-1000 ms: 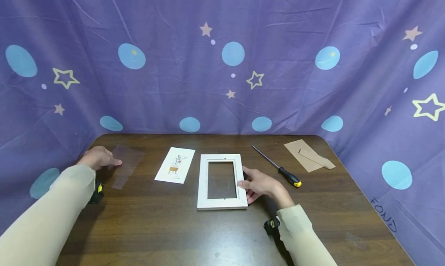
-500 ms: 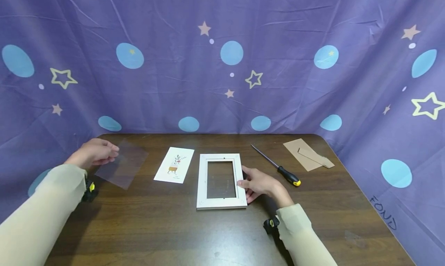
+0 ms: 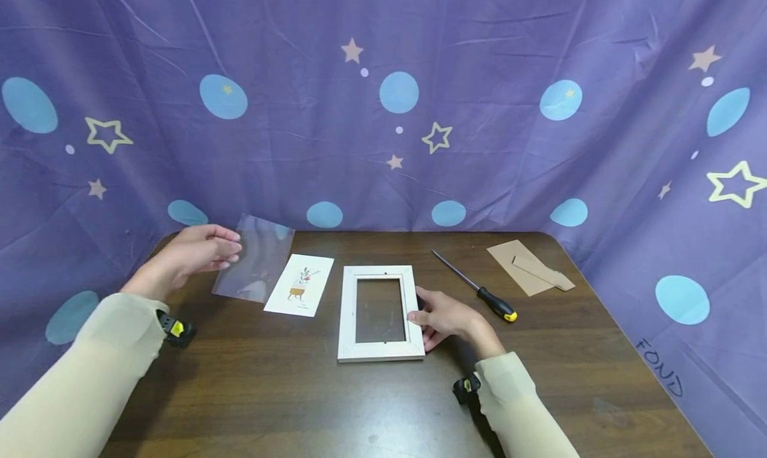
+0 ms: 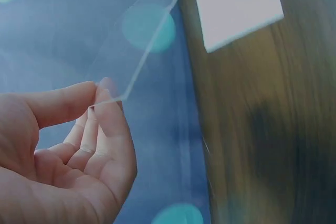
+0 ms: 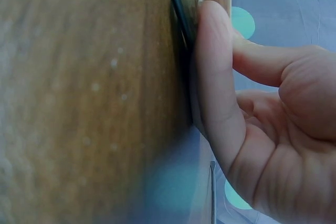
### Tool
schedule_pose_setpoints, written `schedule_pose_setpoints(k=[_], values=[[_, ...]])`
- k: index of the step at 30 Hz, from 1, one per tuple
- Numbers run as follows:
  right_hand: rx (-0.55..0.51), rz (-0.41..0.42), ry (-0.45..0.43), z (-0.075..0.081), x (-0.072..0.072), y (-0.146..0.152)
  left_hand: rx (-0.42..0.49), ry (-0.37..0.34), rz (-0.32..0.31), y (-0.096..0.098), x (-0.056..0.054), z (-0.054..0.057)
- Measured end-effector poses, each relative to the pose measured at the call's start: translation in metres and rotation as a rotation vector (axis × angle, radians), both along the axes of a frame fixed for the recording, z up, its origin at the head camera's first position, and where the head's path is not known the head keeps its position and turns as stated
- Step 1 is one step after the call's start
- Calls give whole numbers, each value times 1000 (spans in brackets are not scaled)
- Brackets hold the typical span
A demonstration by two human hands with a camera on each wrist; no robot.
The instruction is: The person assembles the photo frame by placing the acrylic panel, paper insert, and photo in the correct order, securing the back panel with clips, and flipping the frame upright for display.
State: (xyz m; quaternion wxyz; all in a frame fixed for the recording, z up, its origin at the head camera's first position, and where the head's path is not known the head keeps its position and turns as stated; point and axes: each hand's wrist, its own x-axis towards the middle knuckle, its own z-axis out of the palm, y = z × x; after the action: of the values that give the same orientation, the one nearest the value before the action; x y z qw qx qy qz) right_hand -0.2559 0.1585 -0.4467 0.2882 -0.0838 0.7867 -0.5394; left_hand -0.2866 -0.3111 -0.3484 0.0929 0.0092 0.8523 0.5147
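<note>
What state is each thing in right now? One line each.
Clear sheet: raised, tilted, edge pinched by left grip
White frame: on table, window open, right side held by right grip
Printed card: flat, picture up
Screwdriver: lying untouched, handle nearer the person
Brown board: flat
Brown strip: across brown board; can't tell if attached
Purple curtain: hanging, creased
</note>
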Motion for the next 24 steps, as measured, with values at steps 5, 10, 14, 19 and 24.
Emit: schedule_pose_setpoints(k=[5, 10, 14, 19, 24], values=[[8, -1, 2, 0, 0, 0, 112, 38, -16, 35, 7, -3], [10, 6, 7, 0, 1, -1, 163, 8, -16, 69, 15, -11], [5, 12, 10, -1, 1, -2, 201, -19, -16, 90, 18, -22], [12, 9, 6, 0, 1, -3, 246, -21, -22, 112, 19, -35], [14, 1, 5, 1, 0, -2, 302, -29, -34, 134, 20, -46]])
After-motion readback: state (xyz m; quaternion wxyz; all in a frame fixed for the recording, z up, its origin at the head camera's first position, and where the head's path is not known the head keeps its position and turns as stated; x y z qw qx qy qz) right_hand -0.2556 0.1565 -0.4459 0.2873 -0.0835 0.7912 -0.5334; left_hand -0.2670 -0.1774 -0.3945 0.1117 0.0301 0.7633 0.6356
